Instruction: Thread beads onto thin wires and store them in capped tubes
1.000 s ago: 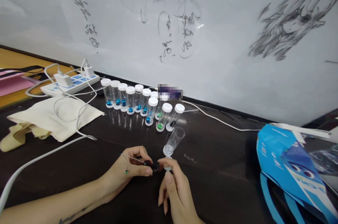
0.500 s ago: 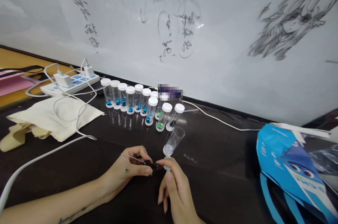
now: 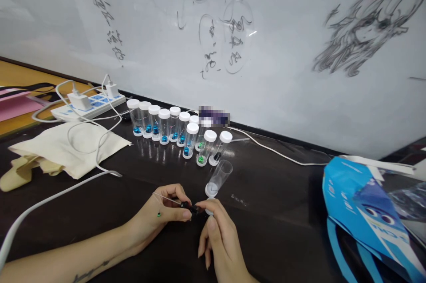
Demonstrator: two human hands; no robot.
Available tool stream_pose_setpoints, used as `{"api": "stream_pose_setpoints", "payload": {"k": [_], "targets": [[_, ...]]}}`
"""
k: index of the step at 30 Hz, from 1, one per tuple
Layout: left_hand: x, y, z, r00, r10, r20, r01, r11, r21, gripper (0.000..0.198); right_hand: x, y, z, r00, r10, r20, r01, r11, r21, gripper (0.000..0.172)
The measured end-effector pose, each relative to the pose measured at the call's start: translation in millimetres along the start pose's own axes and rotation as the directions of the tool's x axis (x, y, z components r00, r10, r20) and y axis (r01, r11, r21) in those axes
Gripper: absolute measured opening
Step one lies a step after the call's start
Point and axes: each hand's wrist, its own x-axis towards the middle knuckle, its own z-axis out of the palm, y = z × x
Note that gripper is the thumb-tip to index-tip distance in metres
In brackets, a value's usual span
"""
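Note:
Between thumb and fingers, my left hand (image 3: 164, 209) pinches a small black part (image 3: 189, 207) whose exact kind I cannot make out. A thin pale line runs from it back over the hand, and a small green bead (image 3: 159, 214) shows against the skin near the thumb. My right hand (image 3: 221, 234) is at the part's right end, its index fingertip touching or almost touching it. The right thumb stays apart from the index finger, and the other fingers curl loosely below. Partly behind the right index finger lies a white cap (image 3: 209, 213). Just beyond, an uncapped clear tube (image 3: 219, 177) leans away.
Several white-capped clear tubes (image 3: 164, 126) with blue, green or black pieces stand in rows behind. At left are a cream cloth bag (image 3: 76, 143), a power strip (image 3: 100, 101) and white cables. A blue bag (image 3: 359, 203) lies right; a whiteboard (image 3: 282, 74) rises behind.
Both hands stay nearly where they were. The right hand has shifted very slightly left, and the black part is still between the left fingers.

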Motion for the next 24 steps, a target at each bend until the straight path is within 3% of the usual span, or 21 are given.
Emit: {"api": "stream_pose_setpoints", "payload": {"k": [12, 24], "targets": [[-1.0, 0.6, 0.5, 1.0, -0.008, -0.02, 0.008, 1.0, 0.001, 0.023, 1.4, -2.1, 0.5, 0.999, 0.025, -0.026, -0.025, 1.0, 0.012, 0.043], [-0.1, 1.6, 1.9, 1.0, -0.006, -0.002, 0.006, 1.0, -0.007, 0.022, 0.5, -1.4, -0.2, 0.999, 0.043, 0.022, -0.043, 0.999, -0.023, 0.048]]}}
